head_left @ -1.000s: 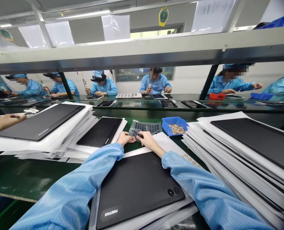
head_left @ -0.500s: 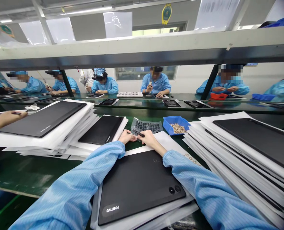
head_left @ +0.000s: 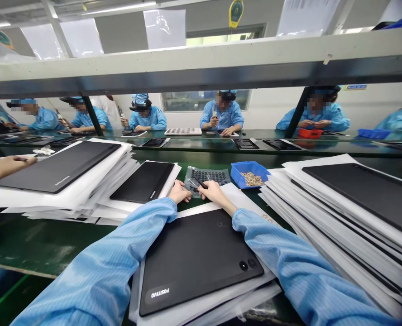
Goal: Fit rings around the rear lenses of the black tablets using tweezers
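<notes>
Bench (head_left: 48, 240): I see a black tablet (head_left: 194, 262) lying on white sheets, square to me.
Left hand (head_left: 179, 192): open, steadying a dimpled plastic sheet (head_left: 206, 179) beyond the tablet.
Right hand (head_left: 216, 192): pinching a black tool (head_left: 200, 182) over that sheet.

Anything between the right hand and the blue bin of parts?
Yes, the clear plastic sheet. Its right end lies between the right hand, which holds a black tool, and the blue bin, reaching almost to the bin's left wall. Nothing else visible stands in the way.
</notes>
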The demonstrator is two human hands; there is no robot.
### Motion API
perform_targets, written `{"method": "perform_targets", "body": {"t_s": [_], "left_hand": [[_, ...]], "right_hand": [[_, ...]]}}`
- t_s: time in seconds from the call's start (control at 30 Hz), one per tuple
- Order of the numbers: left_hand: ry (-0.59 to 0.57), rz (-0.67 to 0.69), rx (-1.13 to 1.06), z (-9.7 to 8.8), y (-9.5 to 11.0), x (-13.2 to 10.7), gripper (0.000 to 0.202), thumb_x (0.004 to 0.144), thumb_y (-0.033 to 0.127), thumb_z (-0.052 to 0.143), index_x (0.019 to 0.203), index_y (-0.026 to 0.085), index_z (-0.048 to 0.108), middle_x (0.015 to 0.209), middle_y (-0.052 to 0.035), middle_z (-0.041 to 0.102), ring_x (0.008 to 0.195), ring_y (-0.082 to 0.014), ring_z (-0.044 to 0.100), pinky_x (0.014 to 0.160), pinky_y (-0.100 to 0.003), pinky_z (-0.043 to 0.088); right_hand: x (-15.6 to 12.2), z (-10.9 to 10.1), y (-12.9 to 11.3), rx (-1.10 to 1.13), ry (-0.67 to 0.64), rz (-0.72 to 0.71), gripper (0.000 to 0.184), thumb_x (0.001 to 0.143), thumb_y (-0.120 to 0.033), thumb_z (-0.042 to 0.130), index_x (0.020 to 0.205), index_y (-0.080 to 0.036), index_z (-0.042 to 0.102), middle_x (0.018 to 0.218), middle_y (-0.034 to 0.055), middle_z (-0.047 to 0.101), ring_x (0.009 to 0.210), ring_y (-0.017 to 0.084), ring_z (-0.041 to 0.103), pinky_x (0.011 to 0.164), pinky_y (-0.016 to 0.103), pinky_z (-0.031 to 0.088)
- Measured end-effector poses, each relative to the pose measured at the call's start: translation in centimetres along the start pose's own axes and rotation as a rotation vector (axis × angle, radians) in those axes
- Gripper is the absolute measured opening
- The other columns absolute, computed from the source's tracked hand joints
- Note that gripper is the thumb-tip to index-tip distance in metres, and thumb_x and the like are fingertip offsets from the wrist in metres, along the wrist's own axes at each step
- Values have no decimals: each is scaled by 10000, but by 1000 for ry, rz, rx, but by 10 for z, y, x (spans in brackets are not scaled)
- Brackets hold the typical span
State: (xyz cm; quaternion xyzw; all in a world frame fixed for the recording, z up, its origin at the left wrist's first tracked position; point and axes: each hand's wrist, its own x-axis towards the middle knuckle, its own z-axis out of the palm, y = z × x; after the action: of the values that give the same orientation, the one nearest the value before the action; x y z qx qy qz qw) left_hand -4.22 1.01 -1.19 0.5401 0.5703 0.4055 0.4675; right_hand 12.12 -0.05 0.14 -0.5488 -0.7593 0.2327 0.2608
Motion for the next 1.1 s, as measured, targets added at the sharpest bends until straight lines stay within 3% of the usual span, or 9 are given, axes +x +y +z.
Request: {"method": "perform_targets", "body": {"t_s": [0.13,0.27,0.43,0.5,0.6,0.7,0.77,0.83,1.1], "left_hand": [[63,92,294,-2,2,-7,303,905,286,560,1170,143,528,1087,-76,591,885,-179,614,760,-364,534],[140,222,501,-3,7,-12,311,902,304,563,1167,144,532,1121,-83,575,939,-196,597,805,-395,515],[137,444,670,-3,14,-23,275,877,261,579,1120,141,533,1151,-81,527,1013,-222,539,860,-426,466],[29,571,715,2,22,-39,182,845,179,575,1017,125,548,1078,-76,530,1015,-226,509,903,-439,424],[-316,785,746,17,37,-78,32,821,139,525,809,150,553,874,-41,544,910,-202,503,906,-393,409],[-710,966,728,36,45,-121,69,847,190,511,830,185,577,901,-30,556,901,-183,498,860,-320,431],[-878,1029,687,47,44,-138,106,886,185,469,902,192,574,978,-45,546,944,-181,486,857,-301,431],[-944,1029,640,54,39,-144,126,908,159,432,930,191,552,1012,-53,530,962,-176,474,859,-295,425],[-925,921,591,58,25,-133,94,909,147,441,904,201,518,991,-27,492,944,-164,446,823,-289,401]], "right_hand": [[-2,-8,-9,63,20,7,228,915,-328,535,905,-115,614,808,13,635,657,105,604,622,270,523],[-13,-33,-36,107,27,-51,222,853,-218,559,670,-110,622,527,-30,546,493,76,522,532,204,446],[-72,-72,-58,138,-12,-28,127,675,-135,587,554,-127,624,433,-31,529,407,70,488,433,177,354],[-111,-81,-51,153,-64,26,109,655,-136,578,555,-132,622,438,-30,543,377,66,487,416,172,351],[-171,-81,-31,267,-105,170,85,675,-159,552,628,-142,622,472,-31,568,368,68,500,414,169,379],[-211,-69,-13,387,-105,311,78,687,-168,535,666,-148,607,445,-45,544,367,72,496,415,168,381],[-223,-61,-7,441,-83,358,60,687,-159,534,669,-153,591,408,-62,517,363,66,481,419,161,362],[-225,-56,-5,510,-62,395,45,690,-153,533,670,-156,573,380,-76,499,354,59,465,424,156,345],[-220,-53,-6,622,-67,502,56,685,-109,523,680,-161,545,332,-101,479,320,46,440,427,152,321]]}}
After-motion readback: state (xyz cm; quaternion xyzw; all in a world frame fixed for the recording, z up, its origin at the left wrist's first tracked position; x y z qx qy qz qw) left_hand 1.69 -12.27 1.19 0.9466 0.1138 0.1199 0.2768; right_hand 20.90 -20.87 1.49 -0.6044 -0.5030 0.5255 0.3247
